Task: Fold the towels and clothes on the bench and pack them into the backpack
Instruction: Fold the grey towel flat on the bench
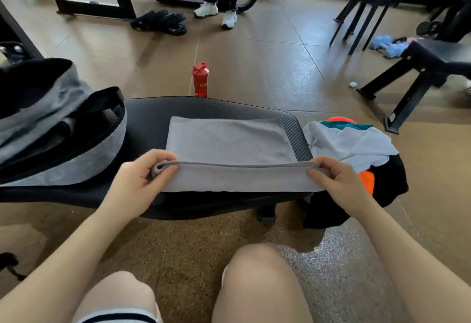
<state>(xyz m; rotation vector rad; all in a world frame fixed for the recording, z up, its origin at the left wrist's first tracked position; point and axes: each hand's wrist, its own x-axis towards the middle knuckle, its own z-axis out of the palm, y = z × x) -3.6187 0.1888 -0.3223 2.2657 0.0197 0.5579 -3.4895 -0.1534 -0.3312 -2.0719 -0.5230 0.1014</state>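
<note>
A grey towel [229, 142] lies spread on the black padded bench [147, 116]. Its near edge is raised into a fold. My left hand [139, 182] pinches the left end of that fold, and my right hand [339, 182] pinches the right end. A grey and black backpack [51, 129] stands open on the bench's left end. A heap of clothes [349, 144], white, teal, orange and black, sits on the bench's right end and hangs over its side.
A red shaker bottle [200, 80] stands on the floor behind the bench. A person's legs in white shoes [218, 13] stand further back. Black stools [364, 14] and another bench [420, 68] are at the right. My knees are below the bench.
</note>
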